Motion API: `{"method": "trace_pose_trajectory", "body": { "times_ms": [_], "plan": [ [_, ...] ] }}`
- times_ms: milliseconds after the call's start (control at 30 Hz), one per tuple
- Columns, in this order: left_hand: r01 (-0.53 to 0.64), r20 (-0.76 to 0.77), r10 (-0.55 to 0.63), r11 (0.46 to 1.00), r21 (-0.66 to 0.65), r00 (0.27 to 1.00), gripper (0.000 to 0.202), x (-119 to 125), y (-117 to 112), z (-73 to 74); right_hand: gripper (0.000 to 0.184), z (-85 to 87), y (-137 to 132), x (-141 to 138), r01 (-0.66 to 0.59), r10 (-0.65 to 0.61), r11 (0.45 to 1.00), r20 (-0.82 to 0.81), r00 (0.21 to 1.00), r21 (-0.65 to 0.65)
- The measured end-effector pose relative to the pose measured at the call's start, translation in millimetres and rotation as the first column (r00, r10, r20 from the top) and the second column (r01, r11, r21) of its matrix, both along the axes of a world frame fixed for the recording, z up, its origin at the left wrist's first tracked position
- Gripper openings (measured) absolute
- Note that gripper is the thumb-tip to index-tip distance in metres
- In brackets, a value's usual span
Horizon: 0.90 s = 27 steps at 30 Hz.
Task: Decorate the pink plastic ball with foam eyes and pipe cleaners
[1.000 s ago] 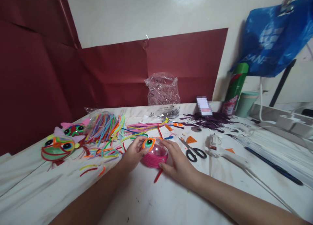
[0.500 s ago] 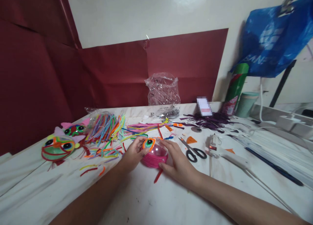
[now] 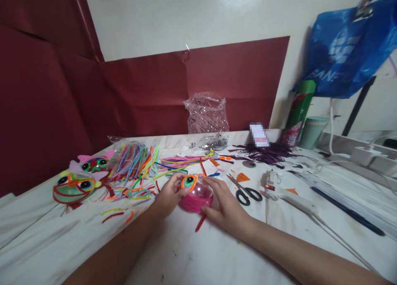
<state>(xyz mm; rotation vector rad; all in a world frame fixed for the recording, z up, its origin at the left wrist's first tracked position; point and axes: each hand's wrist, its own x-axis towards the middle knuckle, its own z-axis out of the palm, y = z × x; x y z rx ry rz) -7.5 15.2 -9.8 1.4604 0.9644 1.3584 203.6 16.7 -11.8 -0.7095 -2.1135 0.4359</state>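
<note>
A clear plastic dome (image 3: 198, 193) sits on the white table (image 3: 192, 256), its lower half wrapped in pink pipe cleaner. An orange-rimmed eye piece (image 3: 188, 181) is stuck on its upper left. My left hand (image 3: 169, 194) cups the dome's left side, fingers curled, thumb pressing by the eye. My right hand (image 3: 225, 204) holds the dome's right side, thumb at the base. A red pipe cleaner end (image 3: 200, 222) trails out beneath it toward me.
Black-handled scissors (image 3: 245, 191) and a white glue gun (image 3: 281, 191) lie right of my hands. Loose coloured pipe cleaners (image 3: 136, 163) and two finished face domes (image 3: 76, 184) lie at the left. A plastic bag (image 3: 206, 113), purple strands (image 3: 266, 153) and a green can (image 3: 297, 111) stand behind.
</note>
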Motion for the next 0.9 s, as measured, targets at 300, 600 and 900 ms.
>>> {"method": "trace_pose_trajectory", "body": {
  "times_ms": [300,600,900],
  "plan": [
    [0.0,0.011,0.0,1.0,-0.017,1.0,0.042,1.5,-2.0,3.7,0.067,0.6,-0.2,0.6,0.0,0.0,1.0,0.008,1.0,-0.009],
    [0.004,-0.003,-0.004,1.0,0.009,1.0,0.041,-0.9,0.9,0.1,0.068,-1.8,0.5,0.4,0.0,0.0,1.0,0.006,1.0,-0.002],
    [0.009,0.018,-0.009,1.0,-0.005,1.0,0.041,-0.1,0.0,1.5,0.068,-0.4,0.3,-0.2,-0.003,0.003,1.0,0.008,1.0,0.012]
  ]
}}
